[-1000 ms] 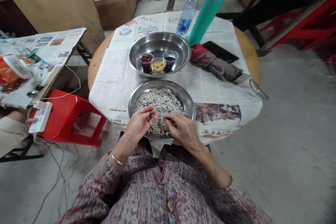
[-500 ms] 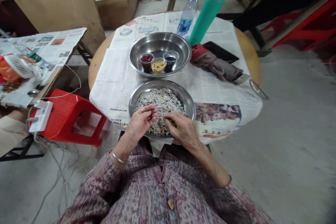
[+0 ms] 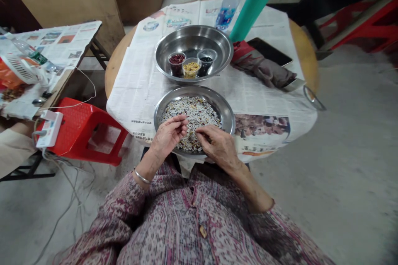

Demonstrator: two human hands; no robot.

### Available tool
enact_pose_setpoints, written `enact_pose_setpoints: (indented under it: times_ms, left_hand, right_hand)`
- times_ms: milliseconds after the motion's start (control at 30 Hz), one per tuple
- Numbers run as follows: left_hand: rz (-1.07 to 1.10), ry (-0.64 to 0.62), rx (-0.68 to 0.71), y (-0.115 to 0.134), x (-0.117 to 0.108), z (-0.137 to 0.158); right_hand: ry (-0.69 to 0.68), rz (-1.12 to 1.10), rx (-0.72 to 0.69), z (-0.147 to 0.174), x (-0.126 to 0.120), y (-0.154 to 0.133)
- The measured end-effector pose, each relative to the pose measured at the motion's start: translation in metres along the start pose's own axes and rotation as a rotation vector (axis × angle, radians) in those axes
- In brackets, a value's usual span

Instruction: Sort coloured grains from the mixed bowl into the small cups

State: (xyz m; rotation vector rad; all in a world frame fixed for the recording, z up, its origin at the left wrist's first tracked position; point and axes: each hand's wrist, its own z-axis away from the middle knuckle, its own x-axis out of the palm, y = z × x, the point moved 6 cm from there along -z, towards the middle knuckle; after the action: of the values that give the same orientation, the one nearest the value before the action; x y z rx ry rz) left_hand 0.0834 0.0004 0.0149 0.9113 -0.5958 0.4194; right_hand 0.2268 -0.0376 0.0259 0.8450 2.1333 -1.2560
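Observation:
In front of me a steel basin holds a spread of white grains mixed with dark and yellow ones. Over its left side is my left hand, palm turned up, thumb and fingers closed together. My right hand hovers at the right side of the grains, thumb and forefinger pinched. Whatever either hand holds is too small to make out. Behind stands a larger steel basin with three clear cups: dark red beans, yellow kernels and black beans.
Newspaper covers the round table. Toward the back right are a water bottle, a tall green object, a folded umbrella and a dark tablet-like slab. A red stool with a power strip stands left.
The view has tilted slightly, so the table sits higher and a little right in the picture. Both hands keep nearly the same closed poses over the near basin.

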Motion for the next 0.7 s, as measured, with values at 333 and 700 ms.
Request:
enact_pose_setpoints:
  times_ms: [333, 700]
  left_hand:
    - [0.016, -0.035, 0.005, 0.0009, 0.0010, -0.0001]
    - [0.013, -0.053, 0.013, 0.0001, 0.0016, -0.0009]
  right_hand:
    - [-0.004, 0.007, -0.021, -0.0002, -0.0006, -0.0026]
    - [-0.010, 0.025, -0.007, -0.0001, -0.0001, -0.0016]
